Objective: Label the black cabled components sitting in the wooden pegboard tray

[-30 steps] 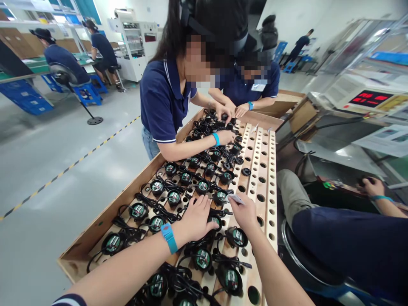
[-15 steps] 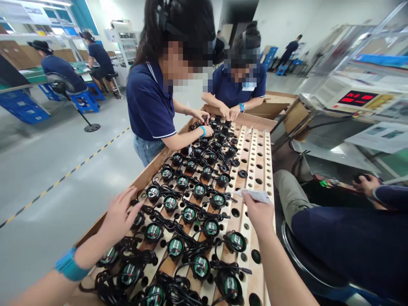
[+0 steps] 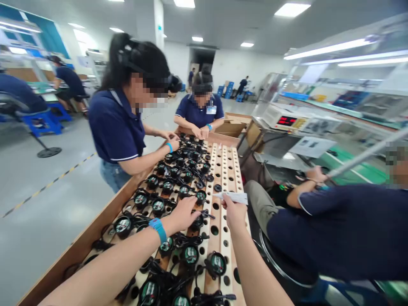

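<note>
My right hand is closed on a white squeeze tube with a thin pointed nozzle aimed left. Below it lies a wooden rack with rows of round holes. Round black housings with green circuit boards inside sit in rows, their black cables coiled between them. Over the middle rows, my left hand reaches with its fingers stretched out and apart, close to a housing near the tip of the tube. Whether the fingertips touch that housing, I cannot tell.
One co-worker handles parts at the rack's left side, another at its far end. Close on my right sits a person on a stool. A power supply with red digits stands on a bench beyond. The crate wall borders the rack's left.
My left hand has moved right, from the rack's left edge to the middle rows. The right hand still holds the tube. The view has tilted up, showing the ceiling.
</note>
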Motion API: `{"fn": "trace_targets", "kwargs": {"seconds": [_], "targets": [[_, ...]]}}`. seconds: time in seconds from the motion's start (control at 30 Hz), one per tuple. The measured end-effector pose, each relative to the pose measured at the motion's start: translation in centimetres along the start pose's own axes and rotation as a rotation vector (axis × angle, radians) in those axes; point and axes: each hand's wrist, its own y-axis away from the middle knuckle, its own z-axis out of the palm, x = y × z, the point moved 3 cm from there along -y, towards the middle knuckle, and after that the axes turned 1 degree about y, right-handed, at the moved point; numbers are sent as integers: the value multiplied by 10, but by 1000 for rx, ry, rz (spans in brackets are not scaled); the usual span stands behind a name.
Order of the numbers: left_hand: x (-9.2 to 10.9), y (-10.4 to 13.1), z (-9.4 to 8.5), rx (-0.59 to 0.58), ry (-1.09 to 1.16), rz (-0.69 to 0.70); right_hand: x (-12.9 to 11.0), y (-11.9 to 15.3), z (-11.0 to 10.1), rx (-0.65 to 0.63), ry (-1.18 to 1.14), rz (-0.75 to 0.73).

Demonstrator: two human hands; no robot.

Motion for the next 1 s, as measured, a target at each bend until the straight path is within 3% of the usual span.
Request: {"fn": "trace_targets", "kwargs": {"seconds": [0.1,0.2,0.43,0.53,0.63,0.8,1.0], "targets": [[-4,-31,19,-72,-56,-57,-3,-1,-1,9,27,16],[-6,-40,28,-143,-131,-109,0,-6,-2,18,36,44],[8,-40,19,-25,-317,-92,11,-18,2,-34,86,44],[13,-37,19,-18,-338,-102,8,-23,11,-78,154,28],[21,-26,26,-13,-383,-23,5,-28,26,-149,251,-3],[29,-10,38,3,-420,33,8,-35,53,-264,410,-145],[27,-12,36,-15,-384,9,23,-42,71,-386,556,-352]]}}
